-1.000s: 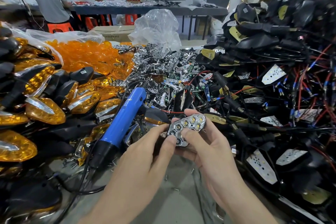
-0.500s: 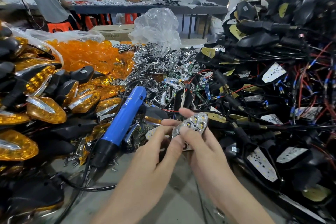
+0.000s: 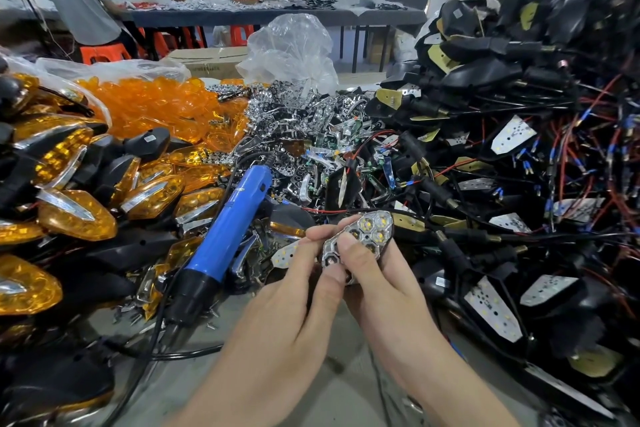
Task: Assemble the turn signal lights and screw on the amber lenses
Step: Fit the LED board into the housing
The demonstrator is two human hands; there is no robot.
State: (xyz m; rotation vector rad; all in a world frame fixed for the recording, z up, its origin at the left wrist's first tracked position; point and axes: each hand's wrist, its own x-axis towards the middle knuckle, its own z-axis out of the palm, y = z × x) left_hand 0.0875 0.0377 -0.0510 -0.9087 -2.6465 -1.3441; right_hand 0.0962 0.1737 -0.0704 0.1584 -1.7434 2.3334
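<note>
A chrome reflector [image 3: 367,234] with honeycomb cells sits on a black turn signal housing, mostly hidden under my hands at the centre. My right hand [image 3: 374,274] cradles the housing from below, its thumb pressing the reflector's lower part. My left hand [image 3: 304,274] pinches the reflector's left edge with thumb and fingertips. LEDs show through the upper cells. A blue electric screwdriver [image 3: 228,236] lies on the table just left of my hands. Loose amber lenses [image 3: 149,104] fill a bag at the back left.
Finished amber-lensed signals [image 3: 76,215] are heaped on the left. Chrome reflectors [image 3: 298,114] pile up behind. Black wired housings [image 3: 519,149] with LED boards tower on the right. Loose screws [image 3: 204,319] lie by the screwdriver tip. People work at a far table [image 3: 277,15].
The reflector has tilted more upright and sits further up on the housing. My left fingers have shifted to its left edge; my right thumb now presses its lower part.
</note>
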